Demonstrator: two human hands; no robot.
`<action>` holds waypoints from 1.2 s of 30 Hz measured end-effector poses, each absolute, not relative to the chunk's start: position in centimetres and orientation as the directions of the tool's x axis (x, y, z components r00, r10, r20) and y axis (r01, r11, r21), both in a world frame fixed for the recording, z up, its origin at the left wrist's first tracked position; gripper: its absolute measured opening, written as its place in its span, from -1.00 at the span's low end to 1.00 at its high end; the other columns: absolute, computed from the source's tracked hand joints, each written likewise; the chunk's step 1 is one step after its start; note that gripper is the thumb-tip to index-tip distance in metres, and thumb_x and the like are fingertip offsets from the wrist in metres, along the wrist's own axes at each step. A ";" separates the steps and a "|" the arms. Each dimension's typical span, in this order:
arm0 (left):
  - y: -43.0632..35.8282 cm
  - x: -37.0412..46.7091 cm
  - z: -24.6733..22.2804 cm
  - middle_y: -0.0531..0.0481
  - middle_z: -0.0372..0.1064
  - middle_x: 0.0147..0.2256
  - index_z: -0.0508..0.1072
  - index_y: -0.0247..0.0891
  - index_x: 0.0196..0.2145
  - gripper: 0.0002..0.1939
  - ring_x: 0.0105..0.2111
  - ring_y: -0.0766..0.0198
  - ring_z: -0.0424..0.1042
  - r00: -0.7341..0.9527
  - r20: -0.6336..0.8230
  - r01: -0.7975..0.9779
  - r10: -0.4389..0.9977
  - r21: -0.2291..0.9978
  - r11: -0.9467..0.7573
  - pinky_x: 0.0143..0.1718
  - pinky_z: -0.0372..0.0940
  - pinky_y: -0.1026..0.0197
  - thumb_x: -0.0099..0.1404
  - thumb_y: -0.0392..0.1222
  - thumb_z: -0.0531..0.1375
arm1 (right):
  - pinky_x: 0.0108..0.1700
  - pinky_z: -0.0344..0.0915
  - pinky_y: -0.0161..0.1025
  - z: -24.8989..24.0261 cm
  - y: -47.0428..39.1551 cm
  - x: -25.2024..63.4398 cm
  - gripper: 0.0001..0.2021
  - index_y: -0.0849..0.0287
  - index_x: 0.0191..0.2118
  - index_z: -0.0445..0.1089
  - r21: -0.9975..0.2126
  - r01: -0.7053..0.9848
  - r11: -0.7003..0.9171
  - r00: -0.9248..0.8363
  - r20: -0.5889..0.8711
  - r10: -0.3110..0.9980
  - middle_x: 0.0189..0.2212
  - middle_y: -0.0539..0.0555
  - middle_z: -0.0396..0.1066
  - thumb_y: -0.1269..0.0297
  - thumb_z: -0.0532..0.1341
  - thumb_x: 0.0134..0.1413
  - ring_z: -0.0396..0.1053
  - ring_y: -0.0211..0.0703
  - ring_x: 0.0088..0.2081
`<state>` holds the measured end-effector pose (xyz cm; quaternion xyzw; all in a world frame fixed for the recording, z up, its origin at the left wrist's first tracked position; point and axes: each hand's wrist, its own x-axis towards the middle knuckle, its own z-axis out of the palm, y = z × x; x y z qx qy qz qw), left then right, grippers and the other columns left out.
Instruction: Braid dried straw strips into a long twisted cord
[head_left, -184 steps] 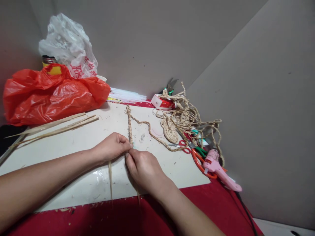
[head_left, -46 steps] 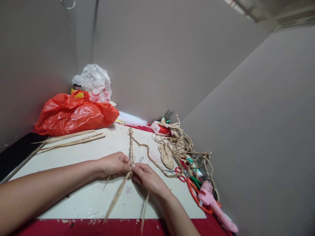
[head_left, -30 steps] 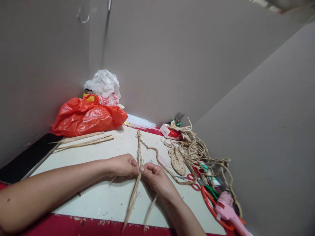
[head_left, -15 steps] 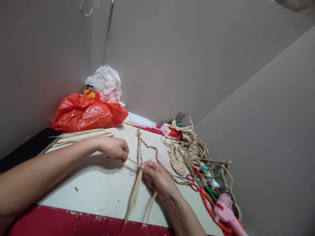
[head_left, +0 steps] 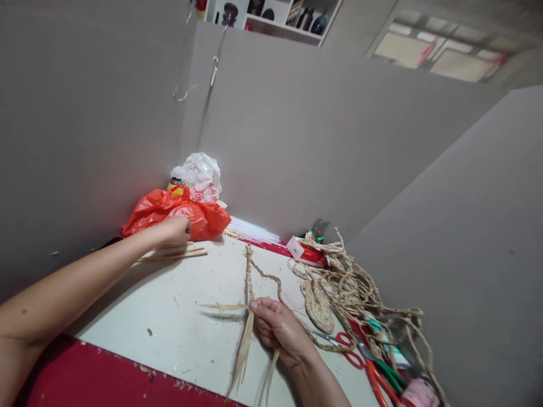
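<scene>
1 narrow tan plait of dry plant fibre [head_left: 249, 274] lies on the white flat board [head_left: 190, 325], running away from the R hand [head_left: 278, 330], its near end pinched btwn thumb & forefinger. 3 loose tan strands [head_left: 242, 346] show there: 1 sticks out left, 1 hangs toward the viewer, 1 trails below the R palm. Near the plait's far end, 1 thin twisted tan cord [head_left: 278, 278] wanders R, past 1 flat oval tan coil [head_left: 317, 305], to 1 pr red-handled scissors [head_left: 361, 362]. L hand [head_left: 176, 229], well apart, is curled over pale dry strips [head_left: 186, 256] (at least 2, partly hidden), by 1 crumpled red-orange plastic bag [head_left: 207, 220]; can't tell if it grips any. Behind: 1 white plastic bag w/ red print [head_left: 199, 169]. R side: 1 big tan cord tangle [head_left: 360, 282].
</scene>
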<state>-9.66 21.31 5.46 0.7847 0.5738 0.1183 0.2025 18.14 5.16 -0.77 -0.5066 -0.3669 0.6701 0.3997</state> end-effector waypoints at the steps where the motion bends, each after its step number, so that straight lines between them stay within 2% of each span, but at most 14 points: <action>1: 21.3 -10.1 5.1 0.03 0.30 -0.58 0.42 -0.25 -0.56 -0.92 -0.54 0.31 0.21 0.297 -0.036 0.863 0.954 0.438 -0.251 -0.52 -0.01 0.29 -0.12 -0.24 0.16 | -0.70 -0.39 -0.44 -0.8 5.2 18.1 -0.59 0.17 -0.54 0.11 -0.894 -0.165 -0.416 -0.175 -0.388 0.905 -0.80 -0.27 -0.11 0.09 0.38 -0.23 -0.31 -0.53 -0.74; 6: 20.4 -10.1 3.4 0.01 0.27 -0.59 0.38 -0.25 -0.62 -0.92 -0.52 0.28 0.21 0.275 -0.008 0.873 0.961 0.421 -0.246 -0.49 -0.02 0.27 -0.13 -0.20 0.20 | -0.70 -0.39 -0.43 -0.9 5.2 17.9 -0.60 0.16 -0.54 0.11 -0.898 -0.163 -0.409 -0.184 -0.380 0.907 -0.80 -0.26 -0.09 0.09 0.36 -0.20 -0.30 -0.52 -0.74; 11: 20.0 -9.3 2.7 0.00 0.30 -0.57 0.38 -0.26 -0.61 -0.95 -0.51 0.29 0.21 0.305 -0.002 0.830 0.952 0.491 -0.265 -0.48 -0.01 0.27 -0.12 -0.24 0.18 | -0.69 -0.40 -0.44 -1.0 5.2 18.0 -0.59 0.16 -0.54 0.09 -0.902 -0.160 -0.401 -0.198 -0.369 0.908 -0.79 -0.26 -0.10 0.09 0.36 -0.18 -0.32 -0.52 -0.73; 14: 19.9 -8.9 3.3 0.04 0.28 -0.57 0.36 -0.27 -0.59 -0.96 -0.50 0.31 0.22 0.316 0.004 0.781 0.949 0.567 -0.262 -0.48 0.02 0.30 -0.10 -0.26 0.15 | -0.69 -0.40 -0.43 -1.1 5.1 18.1 -0.59 0.16 -0.53 0.09 -0.902 -0.166 -0.399 -0.206 -0.364 0.909 -0.79 -0.26 -0.10 0.09 0.35 -0.18 -0.32 -0.52 -0.73; 19: 18.7 -7.3 5.5 0.08 0.29 -0.52 0.33 -0.26 -0.38 -0.80 -0.53 0.34 0.27 0.408 -0.042 0.628 0.912 0.739 -0.247 -0.52 0.12 0.33 -0.05 -0.23 0.10 | -0.69 -0.39 -0.44 -1.2 5.2 17.9 -0.60 0.16 -0.53 0.10 -0.906 -0.182 -0.383 -0.204 -0.346 0.916 -0.79 -0.26 -0.09 0.10 0.35 -0.17 -0.30 -0.53 -0.74; 22: 17.2 -5.7 6.3 0.11 0.24 -0.55 0.33 -0.28 -0.41 -0.81 -0.58 0.39 0.23 0.517 -0.077 0.498 0.853 0.838 -0.226 -0.56 0.12 0.35 -0.03 -0.17 0.13 | -0.70 -0.38 -0.44 -1.1 5.2 17.8 -0.61 0.17 -0.53 0.11 -0.907 -0.201 -0.369 -0.206 -0.329 0.922 -0.79 -0.26 -0.09 0.11 0.36 -0.16 -0.30 -0.53 -0.74; 25: 15.6 -4.1 6.1 0.17 0.12 -0.63 0.28 -0.28 -0.54 -0.82 -0.63 0.46 0.11 0.632 -0.106 0.314 0.768 0.941 -0.129 -0.61 0.04 0.38 -0.05 -0.14 0.18 | -0.71 -0.38 -0.45 -0.9 5.1 17.7 -0.61 0.17 -0.53 0.11 -0.908 -0.225 -0.353 -0.201 -0.311 0.929 -0.79 -0.26 -0.08 0.10 0.36 -0.17 -0.29 -0.53 -0.74; 27: 14.6 -3.1 5.5 0.19 0.09 -0.64 0.25 -0.28 -0.56 -0.80 -0.64 0.48 0.07 0.666 -0.149 0.244 0.731 0.970 -0.024 -0.61 0.01 0.40 -0.07 -0.14 0.20 | -0.71 -0.37 -0.44 -0.8 5.1 17.7 -0.60 0.17 -0.53 0.11 -0.910 -0.239 -0.340 -0.188 -0.300 0.935 -0.79 -0.26 -0.08 0.10 0.36 -0.18 -0.29 -0.53 -0.75; 32: 12.4 -0.7 3.7 0.21 0.12 -0.65 0.26 -0.26 -0.53 -0.75 -0.68 0.48 0.08 0.693 -0.313 0.254 0.649 0.949 0.187 -0.65 0.04 0.39 -0.13 -0.13 0.25 | -0.71 -0.36 -0.45 -0.8 5.1 17.6 -0.63 0.18 -0.50 0.17 -0.910 -0.284 -0.302 -0.143 -0.272 0.952 -0.79 -0.27 -0.09 0.11 0.37 -0.18 -0.30 -0.53 -0.75; 36: 11.4 0.7 2.2 0.19 0.14 -0.68 0.28 -0.27 -0.56 -0.82 -0.71 0.47 0.09 0.657 -0.319 0.262 0.683 0.946 0.191 -0.67 0.06 0.37 -0.12 -0.16 0.21 | -0.71 -0.34 -0.45 -1.0 5.1 17.6 -0.65 0.19 -0.48 0.20 -0.910 -0.299 -0.288 -0.133 -0.259 0.957 -0.79 -0.27 -0.10 0.10 0.37 -0.18 -0.29 -0.52 -0.74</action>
